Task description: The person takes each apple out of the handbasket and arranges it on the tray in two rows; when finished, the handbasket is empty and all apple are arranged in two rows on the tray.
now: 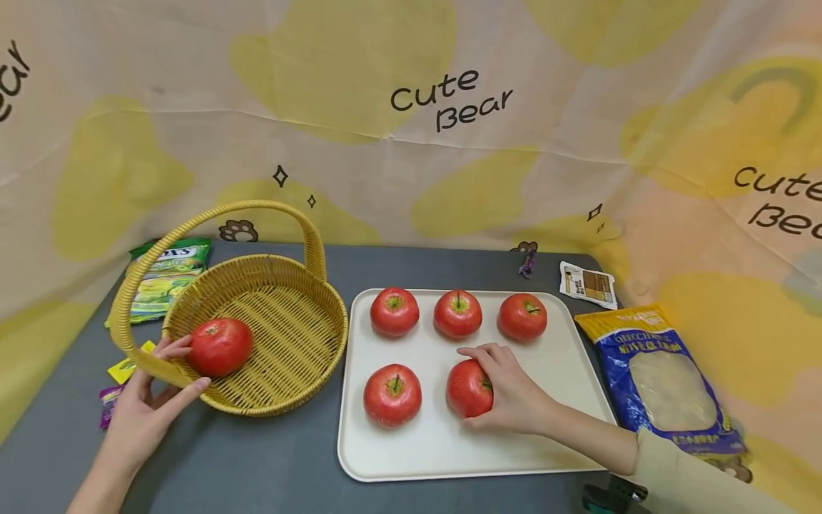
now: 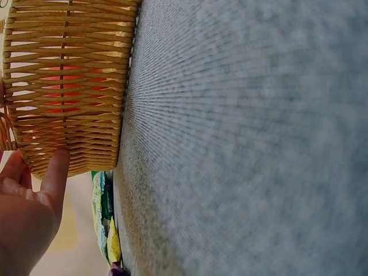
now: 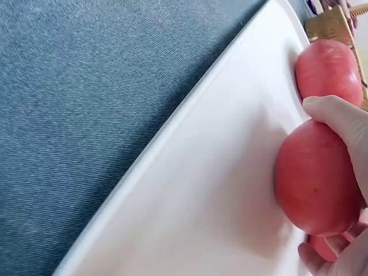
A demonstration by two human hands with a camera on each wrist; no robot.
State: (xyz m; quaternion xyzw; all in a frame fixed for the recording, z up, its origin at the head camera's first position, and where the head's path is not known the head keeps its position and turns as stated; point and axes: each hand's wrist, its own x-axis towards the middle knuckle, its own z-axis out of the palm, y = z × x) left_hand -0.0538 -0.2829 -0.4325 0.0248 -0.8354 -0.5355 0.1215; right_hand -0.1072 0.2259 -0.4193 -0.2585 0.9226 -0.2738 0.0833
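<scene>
My left hand grips the near left rim of a yellow wicker basket at the foot of its tall handle. In the left wrist view one digit presses the woven outer wall. A red apple lies inside, against that side, right by my fingertips. My right hand holds another red apple over the front middle of a white tray, thumb on one side and fingers on the other. Beside it sits a front left apple. Three more make a back row, the middle apple with its stem up.
Left of the basket lie a green snack bag, a yellow packet and a purple packet. At right are a blue and yellow pasta bag and a small white-brown packet. A printed curtain hangs behind the table.
</scene>
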